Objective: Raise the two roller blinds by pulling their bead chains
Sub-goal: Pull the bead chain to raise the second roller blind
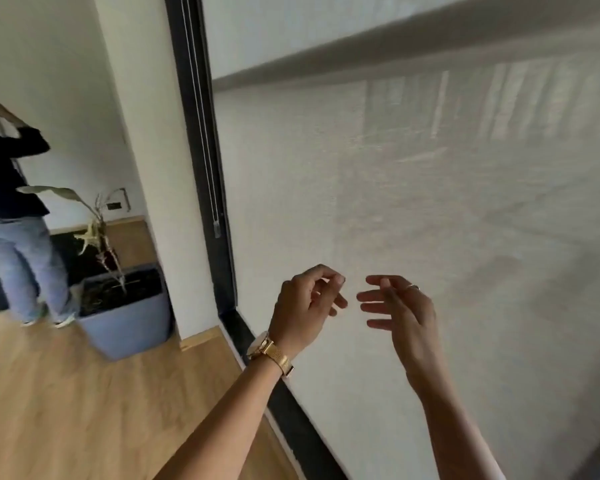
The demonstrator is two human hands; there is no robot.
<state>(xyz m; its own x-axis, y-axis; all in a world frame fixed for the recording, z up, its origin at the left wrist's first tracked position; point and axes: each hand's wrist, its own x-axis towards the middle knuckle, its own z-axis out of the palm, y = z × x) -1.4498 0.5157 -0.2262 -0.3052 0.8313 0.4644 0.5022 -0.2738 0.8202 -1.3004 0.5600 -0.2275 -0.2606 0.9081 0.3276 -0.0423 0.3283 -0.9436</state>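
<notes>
A pale roller blind [413, 188] hangs fully down and covers the window on the right. Its bead chain [201, 126] runs down the black window frame [205, 202] at the left edge and ends in a small clear weight [217, 229]. My left hand [305, 303], with a gold watch on the wrist, floats in front of the blind with curled fingers and nothing in them. My right hand [399, 306], with a ring, is beside it, fingers apart and empty. Both hands are below and right of the chain, apart from it.
A white wall pillar [146, 168] stands left of the frame. A grey planter [129, 313] with a wilted plant sits on the wooden floor [84, 410] at its base. Another person in jeans [18, 244] stands at far left.
</notes>
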